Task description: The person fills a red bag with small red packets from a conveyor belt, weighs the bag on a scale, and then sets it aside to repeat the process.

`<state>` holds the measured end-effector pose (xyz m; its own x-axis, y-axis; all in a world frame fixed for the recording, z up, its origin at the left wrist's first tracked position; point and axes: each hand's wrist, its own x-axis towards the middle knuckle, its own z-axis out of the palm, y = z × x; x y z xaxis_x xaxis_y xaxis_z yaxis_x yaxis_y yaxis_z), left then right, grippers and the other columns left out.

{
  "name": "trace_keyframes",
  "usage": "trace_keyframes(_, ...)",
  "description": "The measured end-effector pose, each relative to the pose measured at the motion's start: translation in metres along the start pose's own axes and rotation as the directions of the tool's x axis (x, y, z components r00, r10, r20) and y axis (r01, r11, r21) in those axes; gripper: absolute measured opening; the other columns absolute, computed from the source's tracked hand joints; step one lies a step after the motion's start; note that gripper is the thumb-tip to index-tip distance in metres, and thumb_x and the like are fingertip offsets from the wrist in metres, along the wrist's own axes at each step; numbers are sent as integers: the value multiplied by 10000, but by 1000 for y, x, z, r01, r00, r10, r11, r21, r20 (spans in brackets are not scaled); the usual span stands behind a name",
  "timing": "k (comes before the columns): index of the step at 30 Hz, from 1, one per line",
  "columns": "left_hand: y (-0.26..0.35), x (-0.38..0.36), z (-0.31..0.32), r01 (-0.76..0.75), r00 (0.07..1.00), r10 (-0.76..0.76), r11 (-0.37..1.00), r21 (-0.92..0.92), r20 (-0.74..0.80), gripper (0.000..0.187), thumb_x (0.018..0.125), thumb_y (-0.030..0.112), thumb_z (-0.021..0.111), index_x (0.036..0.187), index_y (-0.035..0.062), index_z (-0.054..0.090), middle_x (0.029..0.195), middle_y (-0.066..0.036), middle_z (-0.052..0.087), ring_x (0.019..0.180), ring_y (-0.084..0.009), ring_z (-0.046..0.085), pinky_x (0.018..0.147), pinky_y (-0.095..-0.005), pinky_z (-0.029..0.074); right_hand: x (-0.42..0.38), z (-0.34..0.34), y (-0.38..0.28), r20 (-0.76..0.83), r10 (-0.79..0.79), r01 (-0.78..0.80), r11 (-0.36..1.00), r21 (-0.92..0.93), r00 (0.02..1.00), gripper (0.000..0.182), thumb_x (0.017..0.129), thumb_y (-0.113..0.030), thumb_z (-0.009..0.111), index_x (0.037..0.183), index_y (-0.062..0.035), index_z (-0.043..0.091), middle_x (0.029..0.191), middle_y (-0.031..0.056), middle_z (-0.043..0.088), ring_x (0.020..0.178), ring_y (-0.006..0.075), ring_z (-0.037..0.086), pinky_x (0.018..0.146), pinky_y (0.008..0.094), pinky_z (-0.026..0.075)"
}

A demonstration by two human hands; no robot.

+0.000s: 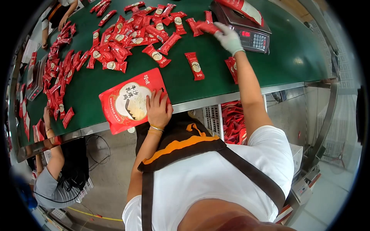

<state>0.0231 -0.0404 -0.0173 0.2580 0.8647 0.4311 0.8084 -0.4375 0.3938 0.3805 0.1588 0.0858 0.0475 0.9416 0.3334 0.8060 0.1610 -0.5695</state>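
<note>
A large red pouch (115, 101) with a white label lies at the front edge of the green table. Resting on its right side is my bare left hand (158, 109), fingers spread. My right hand (228, 37), in a pale glove, is out beside the scale and holds a small red packet (208, 27). The digital scale (252, 41) has a lit red display, and another red pouch (244, 10) lies on its plate. Single red packets lie nearby, one (194, 66) between my hands and one (232, 69) partly behind my right forearm.
Red packets (123, 38) form a loose pile at the table's middle. Two co-workers' arms (55, 161) (66, 16) reach in at the left, near more packets and another scale (37, 79). Below the metal table edge (216, 94), a white crate (212, 119) stands beside red wrappers.
</note>
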Motion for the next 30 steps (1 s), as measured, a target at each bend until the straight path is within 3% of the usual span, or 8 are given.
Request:
trace_keyframes(4, 0, 0, 0, 12, 1000, -12, 1000, 6, -10, 374, 790, 204, 629, 1150, 106, 633, 1325, -107, 538, 1307, -337, 451, 1122, -531, 293, 36, -45, 47, -391, 42, -78, 994, -77, 919, 353, 862, -330, 654, 1171, -164, 695, 1070, 153, 680, 993, 305, 648, 895, 381, 504)
trace_keyframes(14, 1, 1, 0, -1, 1000, 1, 1000, 1, -4, 370, 793, 195, 631, 1148, 93, 633, 1329, -110, 536, 1315, -333, 445, 1122, -524, 295, 23, -19, 4, -285, -39, -8, 987, -162, 958, 365, 861, -309, 647, 1198, -174, 679, 1064, 131, 671, 998, 313, 637, 894, 377, 495)
trace_keyframes(20, 0, 1, 1, 1, 1000, -1, 1000, 3, -20, 362, 792, 196, 630, 1137, 87, 638, 1318, -111, 543, 1307, -330, 455, 1116, -520, 306, 42, -22, 8, -527, -46, -147, 936, -319, 848, 304, 853, -349, 627, 1129, -246, 702, 1028, 120, 682, 949, 339, 640, 862, 456, 488)
trace_keyframes(21, 1, 0, 2, 1, 1000, -1, 1000, -3, -19, 358, 792, 196, 629, 1133, 87, 639, 1315, -111, 546, 1302, -330, 460, 1113, -519, 310, 53, -22, 32, -609, -164, -167, 878, -449, 776, 314, 854, -351, 622, 1146, -258, 693, 1017, 128, 686, 944, 355, 641, 842, 496, 482)
trace_keyframes(24, 1, 0, 2, -2, 1000, 2, 1000, -1, -30, 357, 790, 197, 630, 1129, 87, 641, 1311, -110, 549, 1294, -330, 468, 1108, -516, 319, 67, -35, 61, -396, 199, -400, 747, -531, 897, 405, 895, -465, 555, 1263, -318, 637, 1273, 165, 603, 1205, 360, 536, 1001, 527, 400)
trace_keyframes(26, 0, 1, 1, 7, 1000, -7, 1000, 3, -30, 357, 788, 197, 631, 1128, 88, 641, 1309, -109, 551, 1293, -330, 470, 1106, -516, 323, 62, -40, 63, -282, 263, -382, 716, -584, 923, 404, 915, -491, 512, 1264, -328, 634, 1309, 181, 575, 1244, 377, 504, 1016, 548, 386)
trace_keyframes(28, 1, 2, 1, 24, 999, -24, 1000, 3, -24, 357, 787, 196, 631, 1128, 90, 641, 1306, -108, 553, 1291, -330, 472, 1103, -515, 327, 57, -45, 69, -583, -1, -310, 846, -435, 813, 389, 912, -499, 484, 1160, -289, 696, 1319, 152, 584, 1178, 381, 554, 990, 547, 407)
trace_keyframes(30, -1, 0, 1, 7, 999, -7, 1000, 7, -33, 353, 785, 196, 633, 1123, 93, 642, 1306, -103, 554, 1292, -327, 473, 1100, -515, 331, 50, -61, 83, -652, -21, -249, 914, -319, 758, 422, 932, -478, 427, 1134, -232, 703, 1313, 182, 576, 1157, 430, 545, 973, 523, 437)
